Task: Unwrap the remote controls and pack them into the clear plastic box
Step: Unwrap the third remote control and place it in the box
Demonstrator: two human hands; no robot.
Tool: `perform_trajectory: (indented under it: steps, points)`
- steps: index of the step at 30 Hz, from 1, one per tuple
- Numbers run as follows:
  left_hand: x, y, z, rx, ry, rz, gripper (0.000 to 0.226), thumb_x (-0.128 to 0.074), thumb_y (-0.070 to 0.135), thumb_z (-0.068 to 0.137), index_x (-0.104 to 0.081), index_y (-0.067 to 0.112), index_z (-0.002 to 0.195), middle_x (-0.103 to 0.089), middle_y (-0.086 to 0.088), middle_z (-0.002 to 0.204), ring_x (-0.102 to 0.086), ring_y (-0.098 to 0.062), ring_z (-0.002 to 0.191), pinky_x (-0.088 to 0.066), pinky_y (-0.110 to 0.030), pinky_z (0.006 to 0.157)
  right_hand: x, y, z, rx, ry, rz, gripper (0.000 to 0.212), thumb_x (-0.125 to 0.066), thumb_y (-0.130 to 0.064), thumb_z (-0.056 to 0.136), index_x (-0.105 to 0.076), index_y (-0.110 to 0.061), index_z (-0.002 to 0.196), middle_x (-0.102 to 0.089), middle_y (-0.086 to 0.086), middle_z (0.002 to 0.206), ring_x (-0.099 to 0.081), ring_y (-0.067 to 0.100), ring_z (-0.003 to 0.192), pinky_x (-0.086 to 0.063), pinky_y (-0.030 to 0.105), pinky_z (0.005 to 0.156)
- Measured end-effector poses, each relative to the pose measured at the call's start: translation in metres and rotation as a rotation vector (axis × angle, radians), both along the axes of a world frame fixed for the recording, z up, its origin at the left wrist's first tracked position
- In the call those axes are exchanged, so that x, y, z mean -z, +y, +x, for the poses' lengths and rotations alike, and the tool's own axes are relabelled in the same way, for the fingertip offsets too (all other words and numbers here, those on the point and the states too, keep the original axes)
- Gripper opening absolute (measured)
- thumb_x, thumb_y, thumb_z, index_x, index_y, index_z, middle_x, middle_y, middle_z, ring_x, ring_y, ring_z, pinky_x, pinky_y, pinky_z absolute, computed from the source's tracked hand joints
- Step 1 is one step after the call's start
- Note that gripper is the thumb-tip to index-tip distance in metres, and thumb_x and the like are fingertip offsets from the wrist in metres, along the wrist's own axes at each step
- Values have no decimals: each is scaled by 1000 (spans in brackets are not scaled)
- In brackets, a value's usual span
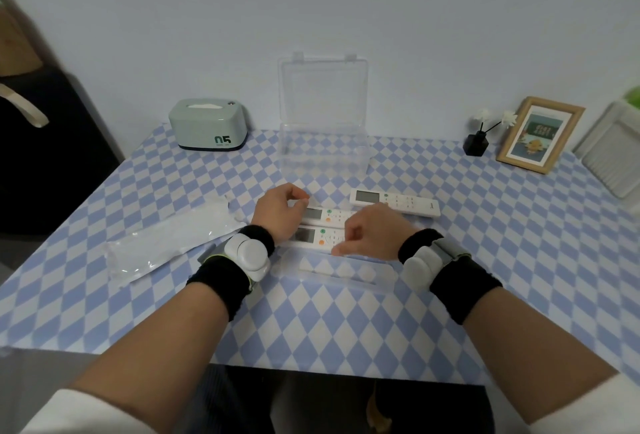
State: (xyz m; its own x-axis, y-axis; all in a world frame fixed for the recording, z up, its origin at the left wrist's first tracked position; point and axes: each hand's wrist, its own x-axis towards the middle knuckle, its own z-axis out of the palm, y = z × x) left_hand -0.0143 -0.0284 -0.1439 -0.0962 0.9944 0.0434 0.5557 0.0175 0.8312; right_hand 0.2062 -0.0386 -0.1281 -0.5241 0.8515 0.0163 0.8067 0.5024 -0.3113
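Wrapper: clear wrapper (336,272) flat on checked surface (311,323), just before near remote (311,236).
Right hand (372,233): over near remote, fingers curled, tips at its near edge; grip unclear.
Left hand (280,212): thumb and forefinger pinched at far remote (325,215) left end; pinching what, cannot tell.
Remotes: near and far side by side; third remote (394,203) apart, right.
Box: clear plastic box (322,156) open, lid upright, behind the remotes.

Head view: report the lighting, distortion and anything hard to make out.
Head view: soft, even light, faint shadows; the wide lens bows the table edges; the clear plastic box barely stands out against the wall; left hand and right hand look slightly soft.
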Motion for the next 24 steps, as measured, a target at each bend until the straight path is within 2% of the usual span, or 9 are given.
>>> perform_trajectory:
  steps: [3,7,10,12,15,19,22,24]
  points:
    - [-5,-7,5,26,15,25,10,-62,22,99,-72,19,100,-73,3,109,-66,-20,110,-48,-35,102,1,-12,-7,-28,-191,-7,41,-71,-65,74,-73,-24,72,-69,-13,72,-60,6,68,-52,28,63]
    - [-14,-18,8,37,21,42,9,-62,23,99,-71,22,98,-73,5,107,-66,-19,110,-48,-34,102,3,-24,-12,4,-246,-33,23,-73,-52,77,-63,-31,82,-63,-16,82,-60,11,82,-51,29,70]
    - [-18,-26,8,43,21,56,7,-62,23,99,-69,25,96,-70,8,103,-65,-17,108,-47,-29,97,7,-32,-15,9,-225,-47,14,-64,-35,87,-68,-28,99,-68,-10,98,-61,14,92,-52,31,80]
    - [-21,-31,8,49,31,69,8,-62,23,99,-70,23,98,-70,8,103,-65,-17,109,-47,-30,98,5,-38,-14,12,-164,-57,12,-58,-27,89,-69,-26,93,-67,-11,92,-57,11,86,-52,30,80]
    - [-28,-37,6,39,45,83,15,-61,29,100,-71,19,105,-71,5,110,-65,-18,112,-47,-31,98,-6,-44,-14,66,-18,-58,12,-58,-26,85,-57,-30,73,-57,-17,73,-51,4,69,-47,27,71]
    - [-35,-37,6,-60,17,105,42,-61,51,97,-64,18,122,-65,-1,129,-59,-19,120,-45,-34,103,-28,-45,-14,193,223,-54,10,-58,-24,87,-56,-19,79,-57,-8,72,-49,10,66,-38,26,63]
    - [-40,-35,11,-105,-144,15,72,-61,70,87,-48,20,138,-54,-2,136,-56,-19,119,-44,-34,101,-44,-43,-17,244,370,-66,9,-55,-21,91,-56,-13,86,-55,-5,72,-48,13,66,-36,27,62]
    - [-44,-35,15,-64,-329,-96,92,-64,77,80,-37,20,147,-57,-2,135,-61,-18,116,-47,-33,100,-48,-41,-19,270,448,-85,11,-53,-20,93,-56,-9,90,-55,-2,73,-48,16,67,-40,30,64]
